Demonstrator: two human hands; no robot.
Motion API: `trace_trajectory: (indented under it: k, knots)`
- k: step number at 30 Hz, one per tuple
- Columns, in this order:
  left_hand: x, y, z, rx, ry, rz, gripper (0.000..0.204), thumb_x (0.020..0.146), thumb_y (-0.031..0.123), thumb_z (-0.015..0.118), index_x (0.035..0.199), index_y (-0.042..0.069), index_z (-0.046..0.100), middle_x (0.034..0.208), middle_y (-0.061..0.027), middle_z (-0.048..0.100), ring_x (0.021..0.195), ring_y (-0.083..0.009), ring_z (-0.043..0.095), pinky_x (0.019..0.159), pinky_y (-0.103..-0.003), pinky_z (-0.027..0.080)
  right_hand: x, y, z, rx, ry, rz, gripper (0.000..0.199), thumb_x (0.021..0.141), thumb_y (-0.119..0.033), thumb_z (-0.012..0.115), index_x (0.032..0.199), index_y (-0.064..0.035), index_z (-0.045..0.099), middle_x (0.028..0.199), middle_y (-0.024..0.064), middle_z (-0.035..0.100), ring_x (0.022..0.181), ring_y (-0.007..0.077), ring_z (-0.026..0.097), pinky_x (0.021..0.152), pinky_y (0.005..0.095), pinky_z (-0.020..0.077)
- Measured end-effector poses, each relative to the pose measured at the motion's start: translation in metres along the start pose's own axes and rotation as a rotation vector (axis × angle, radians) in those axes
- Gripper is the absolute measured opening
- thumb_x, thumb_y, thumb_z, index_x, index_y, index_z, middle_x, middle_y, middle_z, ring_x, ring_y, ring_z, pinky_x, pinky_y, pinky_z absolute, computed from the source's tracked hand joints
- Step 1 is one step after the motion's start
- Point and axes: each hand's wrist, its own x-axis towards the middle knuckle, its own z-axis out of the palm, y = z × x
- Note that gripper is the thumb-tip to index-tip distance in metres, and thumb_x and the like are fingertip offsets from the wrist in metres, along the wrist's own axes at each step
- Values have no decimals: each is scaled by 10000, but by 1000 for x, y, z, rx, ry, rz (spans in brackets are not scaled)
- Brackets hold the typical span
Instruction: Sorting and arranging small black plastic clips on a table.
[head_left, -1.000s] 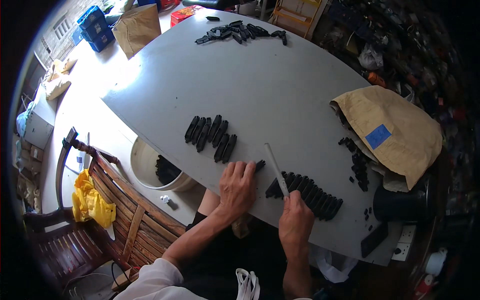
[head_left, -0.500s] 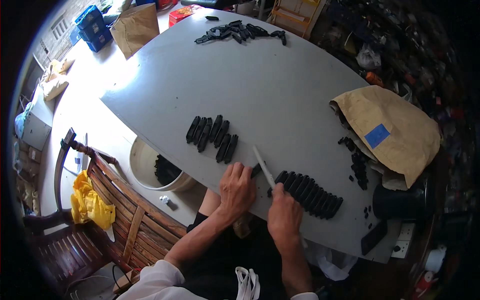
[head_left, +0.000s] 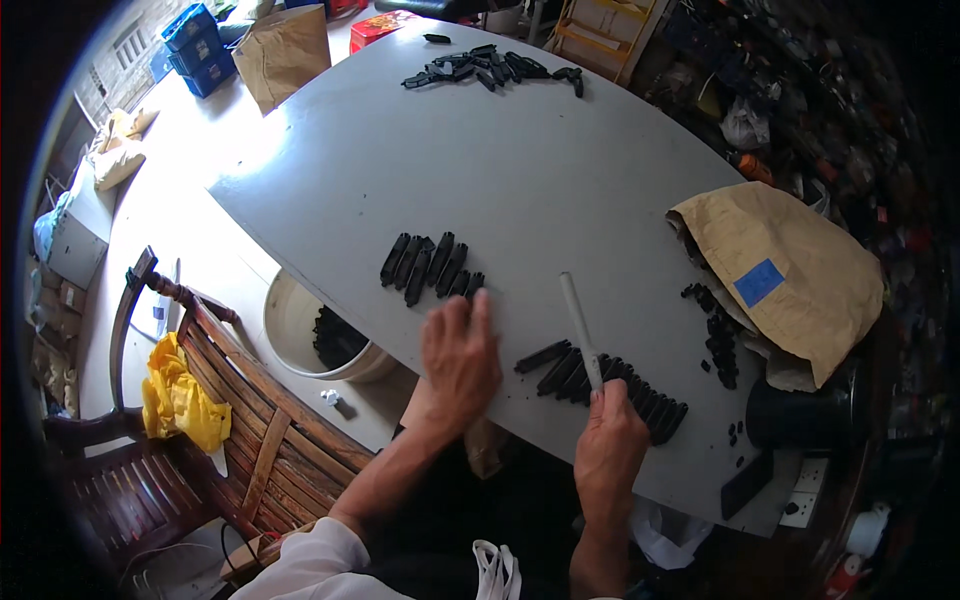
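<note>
My right hand (head_left: 610,438) is closed round the lower end of a long, narrow, pale stick-like tool (head_left: 577,318), which points away from me. Below it runs a slanting row of black elongated plastic pieces (head_left: 570,372), partly covered by that hand. One black piece (head_left: 543,357) lies at a different angle at the row's left end. My left hand (head_left: 460,360), slightly blurred, reaches over the near table edge with fingers stretched out. Its fingertips are at the nearest pieces of a smaller group of black plastic pieces (head_left: 425,265); whether they touch is unclear.
The pale grey table (head_left: 500,170) carries a heap of black parts (head_left: 490,65) at its far end. A brown paper bag (head_left: 790,270) and small black bits (head_left: 718,340) are on the right. Left, a white bucket (head_left: 290,335) holds black pieces beside a wooden chair (head_left: 270,430).
My left hand has let go of a black piece, now at the right row's left end, and moved up to the left group. My right hand has shifted right with the pale tool.
</note>
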Motion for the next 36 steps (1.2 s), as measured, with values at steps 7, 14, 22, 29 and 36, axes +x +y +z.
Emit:
trace_trajectory:
  k: [7, 14, 22, 29, 36]
  knots:
    - [-18, -13, 4, -168, -131, 12, 299, 712, 8, 637, 1003, 23, 568, 966, -146, 516, 905, -321, 516, 775, -410, 436, -3, 3, 15, -37, -91, -26, 134, 944, -111, 506, 858, -12, 479, 773, 204, 589, 718, 402, 594, 588, 455, 449]
    - [-29, 1, 4, -338, -171, -56, 371, 697, -29, 608, 1054, -6, 509, 974, -178, 509, 897, -342, 513, 772, -408, 439, -4, 4, 29, -101, -143, -110, 139, 937, -105, 514, 863, 6, 474, 793, 212, 596, 742, 413, 597, 601, 469, 452]
    - [-31, 0, 10, -345, -128, -53, 315, 684, -31, 584, 991, -14, 512, 949, -175, 491, 889, -347, 506, 765, -423, 436, -4, -23, 27, 91, 167, -188, 120, 948, -111, 477, 885, -10, 491, 799, 213, 603, 762, 409, 611, 651, 475, 469]
    - [-30, -1, 11, -347, -114, -43, 294, 682, -33, 567, 972, -16, 519, 952, -179, 491, 889, -351, 502, 765, -423, 437, 6, -11, 33, -194, -139, -100, 120, 951, -112, 467, 894, -11, 495, 785, 198, 609, 763, 402, 618, 631, 456, 478]
    - [-30, 1, 18, -463, -275, 58, 331, 716, 47, 651, 1024, 11, 537, 962, -179, 493, 923, -341, 505, 795, -406, 438, 6, -10, 10, 9, 43, -51, 127, 950, -106, 485, 881, -1, 477, 770, 226, 585, 727, 402, 602, 602, 462, 449]
